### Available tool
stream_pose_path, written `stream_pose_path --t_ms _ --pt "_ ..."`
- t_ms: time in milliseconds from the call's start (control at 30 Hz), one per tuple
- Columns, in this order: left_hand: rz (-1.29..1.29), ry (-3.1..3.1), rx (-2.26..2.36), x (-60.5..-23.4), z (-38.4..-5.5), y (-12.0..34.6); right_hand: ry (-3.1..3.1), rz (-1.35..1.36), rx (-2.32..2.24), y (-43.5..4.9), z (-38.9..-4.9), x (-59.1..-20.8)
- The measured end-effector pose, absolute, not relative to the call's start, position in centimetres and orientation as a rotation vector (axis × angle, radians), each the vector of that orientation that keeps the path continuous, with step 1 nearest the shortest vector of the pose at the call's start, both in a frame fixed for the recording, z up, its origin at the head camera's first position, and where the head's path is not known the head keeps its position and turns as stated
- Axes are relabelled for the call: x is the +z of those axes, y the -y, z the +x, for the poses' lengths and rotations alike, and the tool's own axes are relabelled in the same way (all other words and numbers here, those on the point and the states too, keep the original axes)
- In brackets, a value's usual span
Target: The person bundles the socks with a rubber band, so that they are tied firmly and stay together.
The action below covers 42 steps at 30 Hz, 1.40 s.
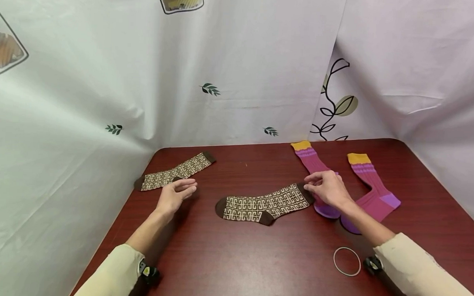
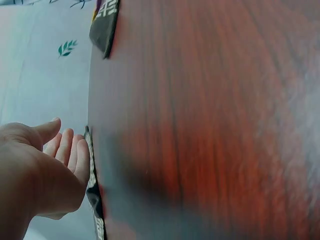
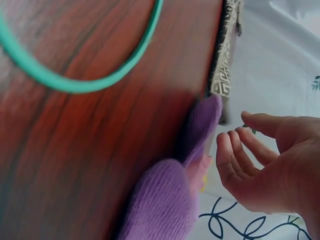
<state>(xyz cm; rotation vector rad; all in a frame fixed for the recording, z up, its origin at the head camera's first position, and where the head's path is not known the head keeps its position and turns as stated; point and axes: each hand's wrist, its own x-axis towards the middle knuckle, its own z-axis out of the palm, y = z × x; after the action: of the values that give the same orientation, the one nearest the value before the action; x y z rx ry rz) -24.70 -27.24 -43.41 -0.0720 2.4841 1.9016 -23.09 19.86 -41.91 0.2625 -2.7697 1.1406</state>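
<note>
A brown and cream patterned sock [image 1: 244, 209] lies flat at the middle of the table, its dark cuff pointing right. Over that cuff hovers my right hand [image 1: 329, 189], fingers loosely bent; the right wrist view shows a gap between thumb and fingertips, with nothing held. My left hand [image 1: 174, 199] is beside a matching patterned sock [image 1: 189, 167] at the back left, palm turned inward and fingers relaxed. Two magenta socks with yellow cuffs lie at the right: one [image 1: 309, 158] partly hidden behind my right hand, the other [image 1: 370, 200] beyond it.
A thin ring-shaped band [image 1: 348, 275] lies near my right sleeve; it looks green in the right wrist view. White printed sheeting [image 1: 240, 56] hangs behind and along both sides of the reddish-brown table [image 1: 233, 261].
</note>
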Motion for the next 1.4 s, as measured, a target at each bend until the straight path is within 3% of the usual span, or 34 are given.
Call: stream_pose_path --t_ms 400,633,867,1400 --pt "-0.225 -2.537 1.925 -42.9 -25.7 30.8 2.818 0.31 1.116 -20.1 -23.1 -42.4" --pt "-0.443 -2.642 1.939 -42.9 -26.5 34.0 2.847 0.381 1.145 -19.7 -23.0 -42.7" --pt "-0.734 -2.858 1.634 -43.4 -26.7 36.8 2.883 0.393 1.116 -19.3 -22.7 -42.8" --pt "-0.897 -3.097 1.455 -44.0 -27.3 39.5 2.789 0.328 1.125 -19.5 -22.3 -42.3"
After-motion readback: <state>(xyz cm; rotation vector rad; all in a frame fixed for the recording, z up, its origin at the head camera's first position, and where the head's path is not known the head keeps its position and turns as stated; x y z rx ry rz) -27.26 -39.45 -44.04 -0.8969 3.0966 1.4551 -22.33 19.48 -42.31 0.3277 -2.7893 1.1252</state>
